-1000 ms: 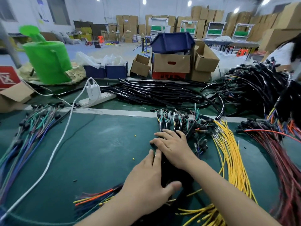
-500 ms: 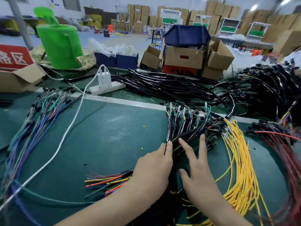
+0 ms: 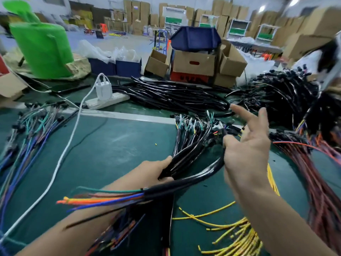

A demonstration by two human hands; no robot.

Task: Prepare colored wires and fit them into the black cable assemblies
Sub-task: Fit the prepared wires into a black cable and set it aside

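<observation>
Between the two hands, over the green mat [image 3: 110, 154]: a bundle of black cable assemblies [image 3: 188, 154], connector ends fanned away from the person.

Left hand [image 3: 156, 172] wrapped round the near part of that bundle, fingers curled under, thumb on top.

Right hand [image 3: 247, 150] raised, palm toward the camera, fingers [image 3: 239, 114] straight and spread. One sheathed cable [image 3: 193, 180] arcs up to the base of its thumb; cannot tell whether the thumb grips it.

That cable's loose colored wires [image 3: 103, 199], orange, blue and green, blurred, stick out across the left forearm.

Below the right forearm: yellow wires [image 3: 238, 235] on the mat. Right of the right hand: red wires [image 3: 317, 182].

Well left of the left hand: blue and green leads [image 3: 31, 133] and a white cord [image 3: 60, 159].

Beyond both hands: a power strip [image 3: 108, 101] and a heap of black cables [image 3: 175, 97].
</observation>
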